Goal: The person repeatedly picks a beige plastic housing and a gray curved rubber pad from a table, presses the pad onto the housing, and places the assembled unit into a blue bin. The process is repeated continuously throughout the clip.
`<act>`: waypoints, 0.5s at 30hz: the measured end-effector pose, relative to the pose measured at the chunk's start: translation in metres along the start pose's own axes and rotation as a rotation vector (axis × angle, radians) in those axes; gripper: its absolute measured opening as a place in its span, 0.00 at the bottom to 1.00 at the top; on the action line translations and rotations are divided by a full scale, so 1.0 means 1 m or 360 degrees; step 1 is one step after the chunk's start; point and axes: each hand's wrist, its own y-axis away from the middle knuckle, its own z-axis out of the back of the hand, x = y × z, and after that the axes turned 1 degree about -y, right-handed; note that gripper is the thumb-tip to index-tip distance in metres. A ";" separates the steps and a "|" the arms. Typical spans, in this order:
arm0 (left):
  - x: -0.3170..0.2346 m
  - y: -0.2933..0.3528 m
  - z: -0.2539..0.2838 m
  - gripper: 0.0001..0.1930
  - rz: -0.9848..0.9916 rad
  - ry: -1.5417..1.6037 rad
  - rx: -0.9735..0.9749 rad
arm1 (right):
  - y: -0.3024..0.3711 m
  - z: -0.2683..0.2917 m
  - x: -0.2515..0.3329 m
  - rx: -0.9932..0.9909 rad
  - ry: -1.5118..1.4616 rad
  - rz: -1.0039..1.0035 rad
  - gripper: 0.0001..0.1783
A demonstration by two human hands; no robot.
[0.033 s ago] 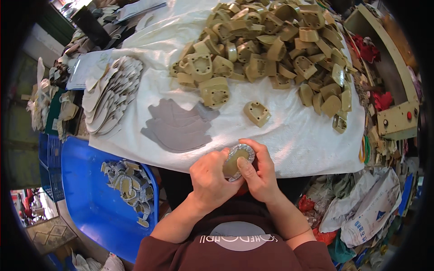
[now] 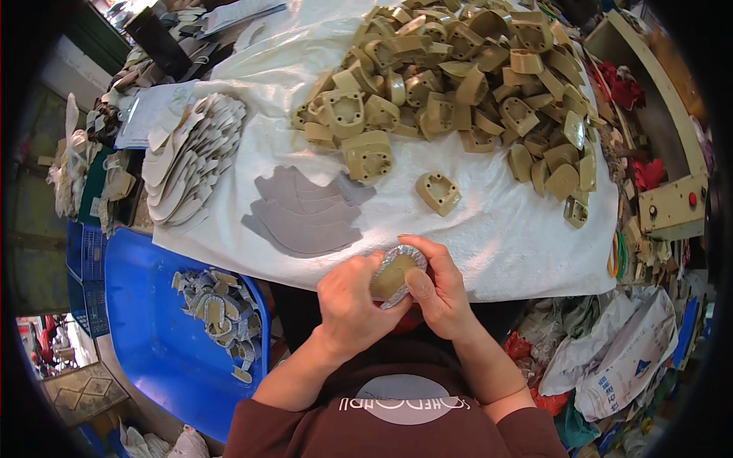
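Close to my body, at the table's front edge, I hold a shoe heel [image 2: 391,276] between both hands. Its smooth olive-tan face points up, and a crimped grey rim of covering runs around that face. My left hand [image 2: 350,307] is closed round its left side. On the right side, my right hand [image 2: 443,294] grips it, thumb on the rim and fingers behind the far edge. The underside is hidden by my hands. Ahead of them lie several overlapping flat grey cut pieces [image 2: 305,217] and one bare tan heel [image 2: 439,194] with holes in it.
A large pile of bare heels [image 2: 466,88] covers the far right of the white cloth [image 2: 527,263]. At left is a stack of pale cut pieces [image 2: 191,164]. Below it, a blue tub [image 2: 141,320] contains grey-rimmed heels [image 2: 221,317]. Plastic bags [image 2: 622,359] lie at right.
The held heel has shifted slightly left in my hands, and my right thumb now sits closer to its right edge. The whole view has moved a little.
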 end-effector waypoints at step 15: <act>0.094 0.096 0.136 0.25 0.0749 -0.1101 -0.0490 | -0.076 -0.047 -0.007 0.0030 0.1440 0.0917 0.12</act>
